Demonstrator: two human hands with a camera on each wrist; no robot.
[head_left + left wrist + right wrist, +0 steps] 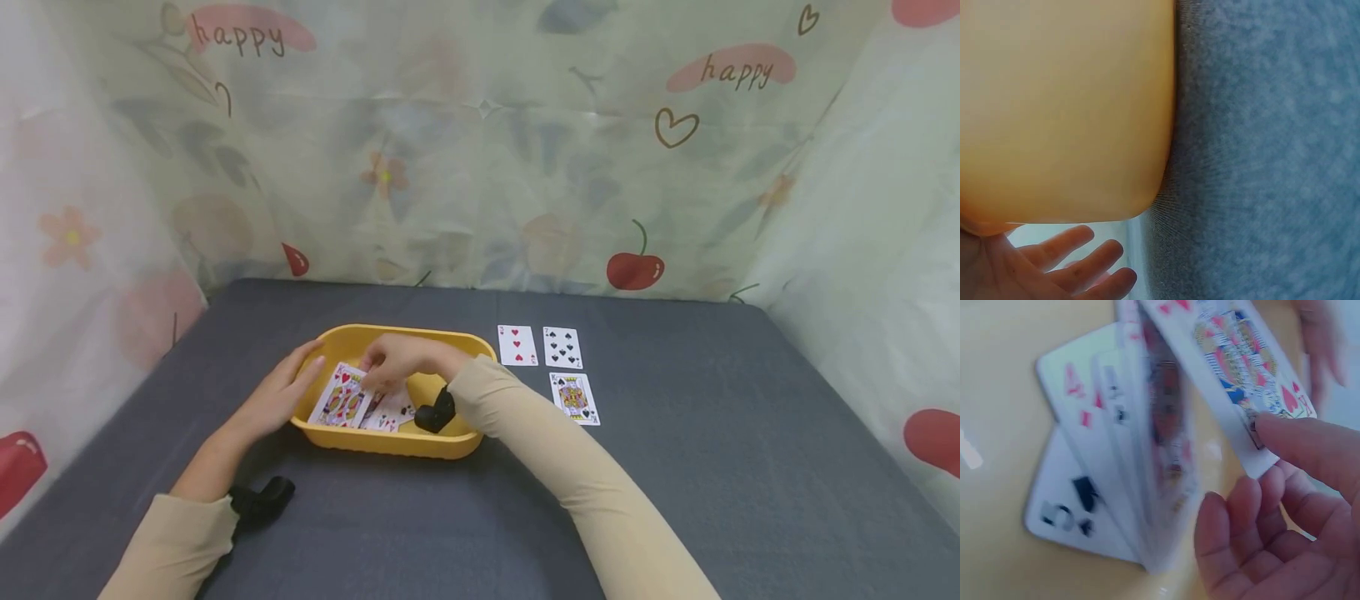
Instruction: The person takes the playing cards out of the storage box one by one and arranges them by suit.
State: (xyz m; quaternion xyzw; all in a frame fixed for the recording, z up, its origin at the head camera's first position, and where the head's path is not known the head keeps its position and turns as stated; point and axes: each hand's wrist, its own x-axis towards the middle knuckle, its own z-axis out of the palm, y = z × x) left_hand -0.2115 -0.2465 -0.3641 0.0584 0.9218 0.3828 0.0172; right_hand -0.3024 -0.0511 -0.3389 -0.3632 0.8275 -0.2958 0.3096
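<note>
My right hand (393, 362) reaches into a yellow plastic basin (390, 450) and pinches a king of hearts (341, 400) between thumb and fingers. In the right wrist view, the king of hearts (1241, 362) is tilted up beside a fanned pile of playing cards. A five of spades (1066, 512) shows lowest in that pile, with a red-marked card (1079, 400) over it and a blurred face card (1166, 412) nearer the king. My left hand (281, 387) rests at the basin's left rim; its fingers (1094, 262) extend straight beside the outer wall.
Right of the basin, a three of hearts (518, 346) and a seven of spades (562, 347) lie side by side face up on the dark grey table (712, 467). A king of spades (574, 398) lies below the seven. Patterned curtains (480, 200) enclose the back and sides.
</note>
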